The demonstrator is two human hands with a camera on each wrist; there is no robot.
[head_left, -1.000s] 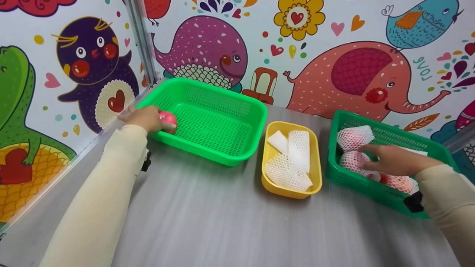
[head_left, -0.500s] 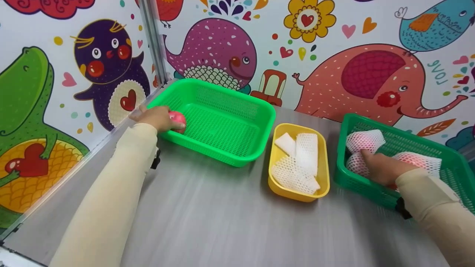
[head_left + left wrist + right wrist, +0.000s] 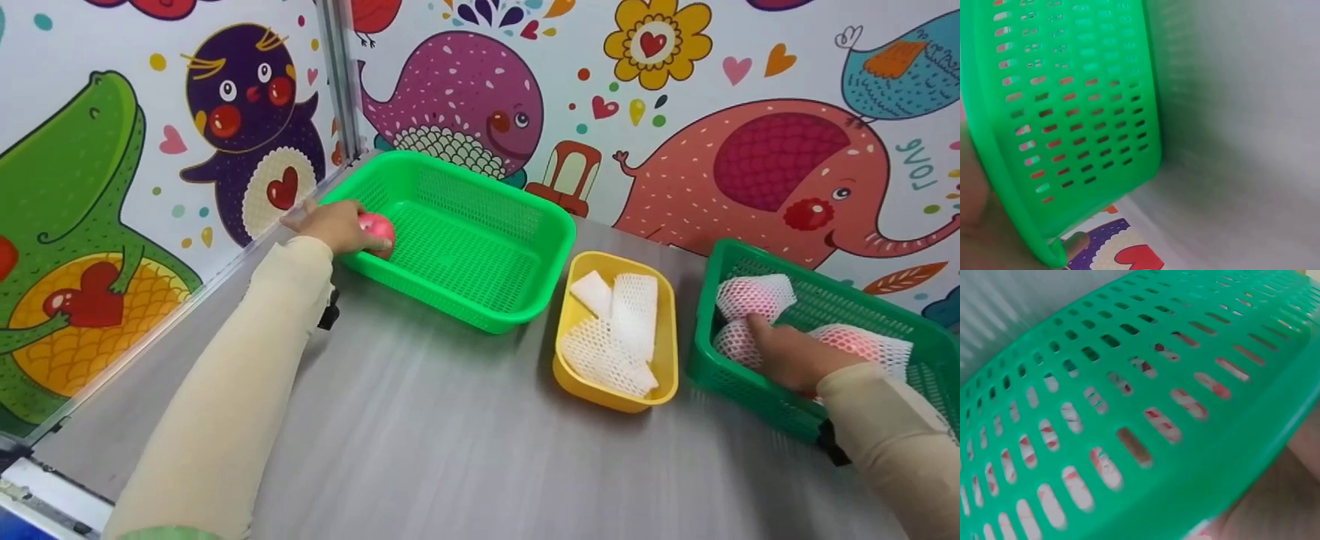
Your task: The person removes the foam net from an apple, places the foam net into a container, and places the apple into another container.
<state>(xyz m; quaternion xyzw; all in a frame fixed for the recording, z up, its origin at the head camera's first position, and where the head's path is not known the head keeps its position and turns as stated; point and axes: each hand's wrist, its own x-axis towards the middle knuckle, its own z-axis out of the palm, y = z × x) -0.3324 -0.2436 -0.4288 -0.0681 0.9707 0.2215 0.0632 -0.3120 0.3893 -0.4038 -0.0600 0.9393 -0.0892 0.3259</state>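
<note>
Over the left corner of the bright green basket, my left hand holds a round pink-red fruit, its thumb across the fruit's front. A finger of that hand shows outside the basket rim in the left wrist view. My right hand reaches into the dark green basket at the right. Its thumb lies against a fruit in a white foam net; the other fingers are hidden. More netted fruits, one behind and one to the right, sit close by.
Between the baskets stands a yellow tub holding several loose white foam nets. All three stand on a grey tabletop. Walls with cartoon animals close off the back and left sides.
My right hand has sunk among the netted fruits, its thumb now down against one. The left hand keeps the fruit at the same corner. The head view has shifted left.
</note>
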